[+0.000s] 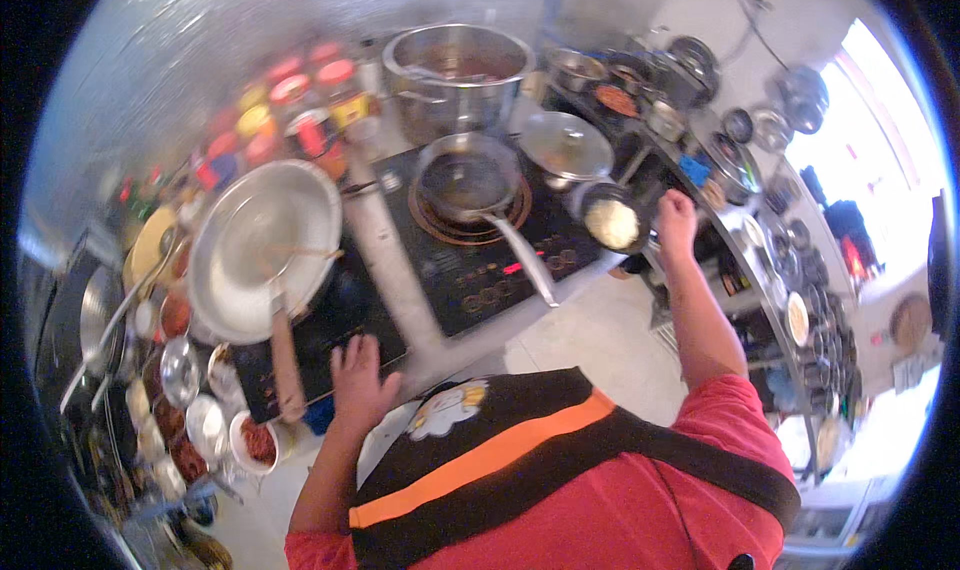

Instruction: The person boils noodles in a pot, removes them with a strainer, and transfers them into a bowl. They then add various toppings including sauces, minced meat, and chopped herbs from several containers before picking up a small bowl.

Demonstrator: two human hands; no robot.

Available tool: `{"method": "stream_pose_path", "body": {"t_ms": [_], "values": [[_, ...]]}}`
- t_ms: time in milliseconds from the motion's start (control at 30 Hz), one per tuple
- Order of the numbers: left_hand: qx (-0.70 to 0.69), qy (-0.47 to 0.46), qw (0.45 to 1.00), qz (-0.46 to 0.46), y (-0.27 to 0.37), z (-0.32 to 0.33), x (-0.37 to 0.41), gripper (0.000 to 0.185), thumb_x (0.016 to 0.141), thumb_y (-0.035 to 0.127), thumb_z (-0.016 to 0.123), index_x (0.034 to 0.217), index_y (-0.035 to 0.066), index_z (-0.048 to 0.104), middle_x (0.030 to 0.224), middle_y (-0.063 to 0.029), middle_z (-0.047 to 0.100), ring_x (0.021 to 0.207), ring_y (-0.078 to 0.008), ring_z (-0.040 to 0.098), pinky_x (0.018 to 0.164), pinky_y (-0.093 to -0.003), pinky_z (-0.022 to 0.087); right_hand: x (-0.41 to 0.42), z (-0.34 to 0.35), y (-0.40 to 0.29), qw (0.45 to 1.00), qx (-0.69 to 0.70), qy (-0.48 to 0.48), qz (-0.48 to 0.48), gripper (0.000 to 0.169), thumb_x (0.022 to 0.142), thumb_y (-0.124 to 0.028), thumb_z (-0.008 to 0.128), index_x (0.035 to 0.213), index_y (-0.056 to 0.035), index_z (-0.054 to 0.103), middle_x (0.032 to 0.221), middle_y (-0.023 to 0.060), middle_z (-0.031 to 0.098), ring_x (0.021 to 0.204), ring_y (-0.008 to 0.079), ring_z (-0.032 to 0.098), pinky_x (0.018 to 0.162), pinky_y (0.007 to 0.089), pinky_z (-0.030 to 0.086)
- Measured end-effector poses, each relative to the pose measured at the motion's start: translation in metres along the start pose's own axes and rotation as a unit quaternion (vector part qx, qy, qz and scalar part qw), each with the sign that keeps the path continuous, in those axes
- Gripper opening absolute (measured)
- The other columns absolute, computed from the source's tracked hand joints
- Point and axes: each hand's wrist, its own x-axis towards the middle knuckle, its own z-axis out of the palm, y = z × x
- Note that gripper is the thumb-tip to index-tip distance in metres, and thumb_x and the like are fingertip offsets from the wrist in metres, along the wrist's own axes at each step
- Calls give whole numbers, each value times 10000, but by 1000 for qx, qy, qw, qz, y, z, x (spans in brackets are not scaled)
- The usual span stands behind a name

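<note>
My left hand (364, 381) is at the front edge of the black cooktop, its fingers apart and nothing in it. Beside it is the wooden handle (285, 371) of a wide metal wok (259, 232). My right hand (677, 221), fingers curled, is out to the right. Close by it is a dark bowl or small pan (640, 228) holding pale food (612, 223); blur hides whether the hand grips anything. A metal saucepan (466, 180) sits on the right-hand burner (469, 236), its long handle (525, 262) pointing towards me.
A large steel stockpot (427, 108) stands behind the saucepan, with a glass lid (568, 146) to its right. Red-lidded jars (335, 74) crowd the back left. Containers of red seasoning (257, 441) line the left. A rack (780, 322) of bowls and pans runs along the right.
</note>
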Motion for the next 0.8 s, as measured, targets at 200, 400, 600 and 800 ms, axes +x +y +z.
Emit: {"method": "stream_pose_path", "body": {"t_ms": [200, 400, 600, 800], "values": [[-139, 99, 981, -93, 51, -18, -3, 490, 679, 234, 564, 1083, -25, 470, 1120, -223, 467, 1055, -355, 426, 908, -416, 309, 3, -10, 148, 974, -25, -99, 201, 294, 749, -242, 551, 913, 1, 538, 779, 106, 569, 747, 187, 537, 658, 303, 429], [-387, -179, 899, -104, 99, -11, -19, 441, 785, 302, 515, 1112, 8, 478, 1006, -116, 575, 923, -185, 542, 816, -286, 408, 17, -8, 231, 842, 242, -183, 446, 254, 793, -265, 537, 893, -33, 516, 748, 83, 522, 570, 192, 523, 494, 271, 466], [-437, -126, 860, -229, 115, 9, -53, 467, 792, 344, 519, 1120, 14, 480, 1009, -111, 570, 921, -165, 530, 816, -286, 401, 9, -24, 205, 893, 226, -159, 354, 134, 780, -129, 468, 809, -5, 509, 732, 96, 510, 610, 192, 515, 509, 261, 445], [-478, -115, 857, -155, 80, -11, -74, 451, 790, 288, 544, 1126, -3, 470, 1020, -115, 567, 947, -160, 520, 833, -285, 392, 44, -83, 120, 956, 143, -160, 202, 189, 802, -185, 460, 820, -10, 528, 737, 69, 531, 643, 153, 518, 550, 237, 454]]}}
